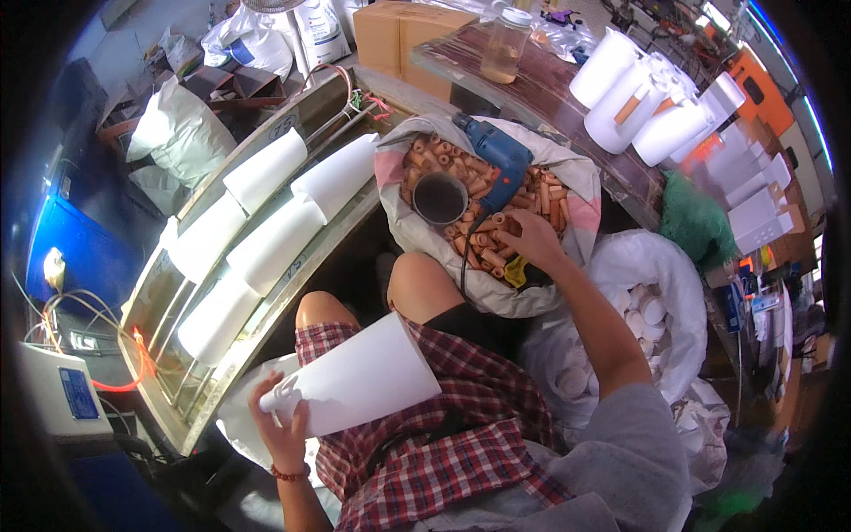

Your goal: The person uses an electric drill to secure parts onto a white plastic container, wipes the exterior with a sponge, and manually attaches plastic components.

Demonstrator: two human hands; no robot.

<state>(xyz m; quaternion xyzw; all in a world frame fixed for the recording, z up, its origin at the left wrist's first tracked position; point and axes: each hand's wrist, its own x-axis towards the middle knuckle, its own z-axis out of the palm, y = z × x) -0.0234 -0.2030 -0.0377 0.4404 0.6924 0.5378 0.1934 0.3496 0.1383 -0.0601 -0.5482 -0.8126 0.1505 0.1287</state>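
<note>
My left hand (282, 424) grips the narrow end of a white paper cone (363, 379) that lies across my lap, on checked red shorts. My right hand (532, 239) reaches into an open sack (403, 232) full of short orange tubes (545, 197), fingers closed around a few of them. A blue power drill (498, 160) with a round cup attachment (440, 199) lies on top of the tubes, just left of that hand, its cord trailing down toward my knee.
Several white cones (270, 213) lie on a long metal and glass rack (168, 301) to my left. A second sack (651, 310) of white pieces sits at my right. More white cones (647, 97) and a plastic jar (505, 44) stand on the wooden bench behind.
</note>
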